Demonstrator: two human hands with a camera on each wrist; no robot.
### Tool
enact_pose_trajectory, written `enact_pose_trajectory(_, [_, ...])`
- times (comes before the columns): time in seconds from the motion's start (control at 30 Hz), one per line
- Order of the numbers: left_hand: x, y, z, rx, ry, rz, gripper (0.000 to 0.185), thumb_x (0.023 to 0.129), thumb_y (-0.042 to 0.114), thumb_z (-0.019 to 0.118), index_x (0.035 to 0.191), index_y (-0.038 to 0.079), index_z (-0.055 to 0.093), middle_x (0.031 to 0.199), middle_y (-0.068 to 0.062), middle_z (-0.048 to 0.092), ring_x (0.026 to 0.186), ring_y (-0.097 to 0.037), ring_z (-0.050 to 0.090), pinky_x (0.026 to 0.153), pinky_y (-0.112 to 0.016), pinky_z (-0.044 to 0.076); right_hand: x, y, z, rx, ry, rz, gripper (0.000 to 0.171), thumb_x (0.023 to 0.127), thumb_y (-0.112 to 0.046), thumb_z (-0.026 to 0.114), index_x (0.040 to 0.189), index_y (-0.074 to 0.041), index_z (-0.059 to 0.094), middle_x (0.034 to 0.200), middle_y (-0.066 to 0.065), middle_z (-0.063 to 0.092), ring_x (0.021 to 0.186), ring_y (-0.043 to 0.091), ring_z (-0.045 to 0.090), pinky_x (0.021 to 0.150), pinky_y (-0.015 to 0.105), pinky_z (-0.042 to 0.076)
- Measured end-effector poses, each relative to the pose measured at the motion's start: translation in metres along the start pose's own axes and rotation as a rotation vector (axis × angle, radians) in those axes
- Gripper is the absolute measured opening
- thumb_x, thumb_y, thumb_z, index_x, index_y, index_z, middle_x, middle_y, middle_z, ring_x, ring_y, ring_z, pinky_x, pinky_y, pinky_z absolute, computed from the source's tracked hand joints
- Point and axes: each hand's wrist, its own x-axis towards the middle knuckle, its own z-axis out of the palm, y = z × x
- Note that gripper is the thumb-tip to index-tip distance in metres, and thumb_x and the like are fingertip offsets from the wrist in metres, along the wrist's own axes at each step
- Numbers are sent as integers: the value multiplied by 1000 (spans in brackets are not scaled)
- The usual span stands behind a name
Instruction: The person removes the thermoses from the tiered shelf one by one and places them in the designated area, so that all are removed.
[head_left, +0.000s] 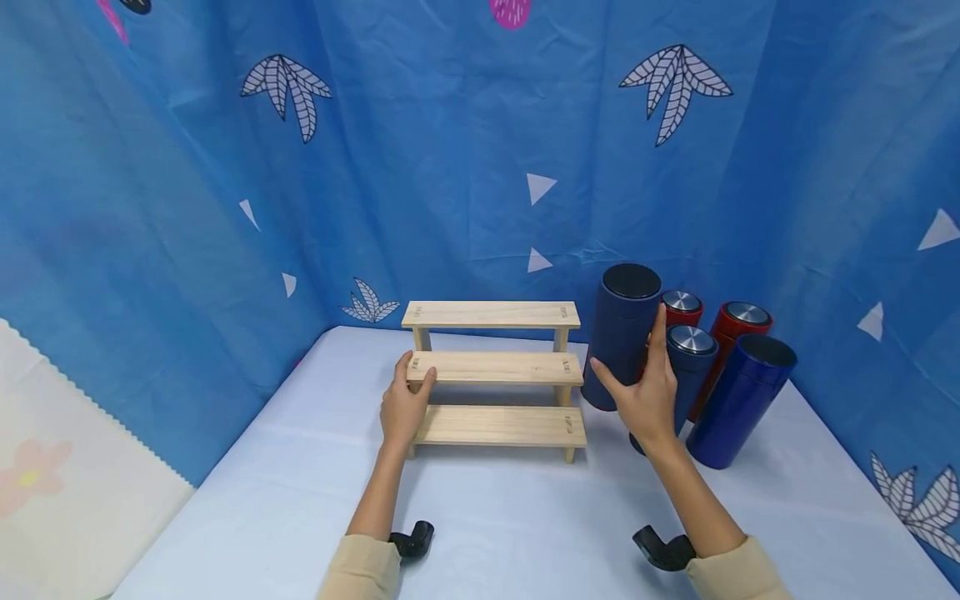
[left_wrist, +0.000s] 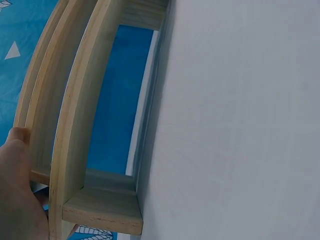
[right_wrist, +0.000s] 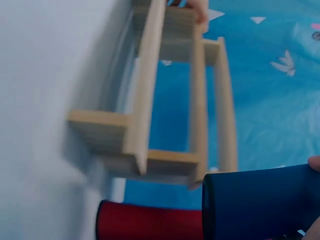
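A three-step wooden shelf (head_left: 495,367) stands on the white table. My left hand (head_left: 402,408) grips the left end of its middle step, thumb on the top board. To the right of the shelf, my right hand (head_left: 648,398) holds a dark blue thermos (head_left: 621,337) with a black top, thumb and fingers spread round its right side. The thermos is upright, and in the right wrist view its lower end (right_wrist: 260,202) overlaps a red thermos (right_wrist: 150,220). Close behind the right hand stands a blue thermos (head_left: 692,362) with a silver lid, partly hidden by that hand.
At the right are a glossy blue thermos (head_left: 738,404) and a red thermos (head_left: 723,346) with a silver lid. Another red thermos (head_left: 682,307) shows partly behind the held one. Blue patterned cloth (head_left: 480,183) hangs behind the white table (head_left: 525,533).
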Motion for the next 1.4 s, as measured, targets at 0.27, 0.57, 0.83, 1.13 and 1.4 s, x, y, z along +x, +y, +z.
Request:
enact_pose_trajectory(0.27, [0,-1,0,11,22,9,72,86,61,49,141,17,37,127,-15,54,95,-38,61,67,-49,49,-24,21,5,-17,-3,41,108,72,-8,79,150,-18,5,149,8,26,128,35,36,99,53,31])
enact_pose_trajectory(0.57, [-2,-3,1,13,9,-2,73,85,64,47,142,18,36,127,-15,54,93,-36,62,66,-48,49,-50,42,17,-84,-14,135,107,74,-12,78,150,-21,3,152,6,19,129,38,33,99,56,30])
enact_pose_trajectory(0.83, [-1,-3,1,6,18,7,72,85,63,47,141,19,37,128,-15,54,95,-36,61,66,-47,49,-62,51,26,-98,-46,210,106,77,-13,76,149,-20,-1,153,6,12,132,37,27,100,55,27])
enact_pose_trajectory(1.13, [-2,-2,1,0,10,13,72,86,63,47,142,20,36,127,-15,55,95,-37,61,67,-48,49,-64,48,28,-135,-64,272,103,81,-16,73,149,-18,-4,153,10,8,135,35,19,102,56,24])
enact_pose_trajectory(1.4, [-2,0,-2,15,-16,-17,73,85,65,46,143,21,34,128,-15,54,96,-38,60,69,-49,48,-66,33,20,-140,-80,253,98,82,-11,70,149,-15,-2,151,17,14,134,36,23,101,55,27])
